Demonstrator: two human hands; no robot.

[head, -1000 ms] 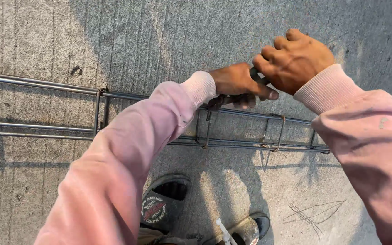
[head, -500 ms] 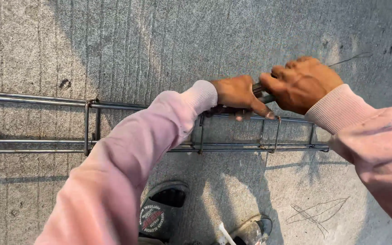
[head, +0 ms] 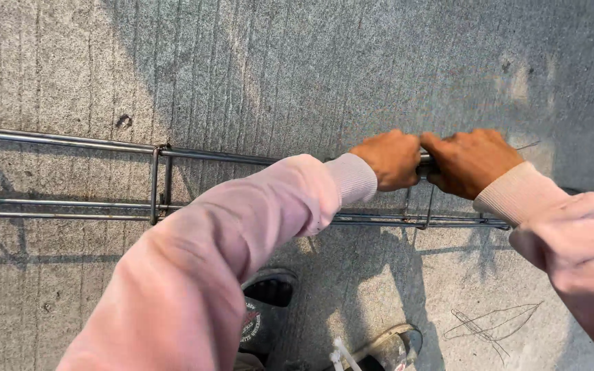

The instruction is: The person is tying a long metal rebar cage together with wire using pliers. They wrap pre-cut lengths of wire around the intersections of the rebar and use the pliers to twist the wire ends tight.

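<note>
A long cage of steel reinforcing bars point(head: 70, 141) lies across the concrete floor, its bars joined by bent stirrups point(head: 154, 182). My left hand point(head: 388, 159) is closed over the top bar of the cage. My right hand point(head: 472, 161) is closed on the same bar right beside it, the two hands almost touching. A short dark piece shows between the hands; I cannot tell whether it is a tool or the bar. Both arms wear pink sleeves. A thin tie wire point(head: 527, 145) sticks out past my right hand.
The grey brushed concrete floor point(head: 297, 69) fills the view. Below the cage are my two feet, a dark slipper point(head: 262, 312) and a second shoe point(head: 386, 347). A loose bent bit of thin wire point(head: 489, 323) lies on the floor at lower right.
Both hands have come down onto the top bar and closed side by side; the right hand was raised above it before. The view has shifted slightly.
</note>
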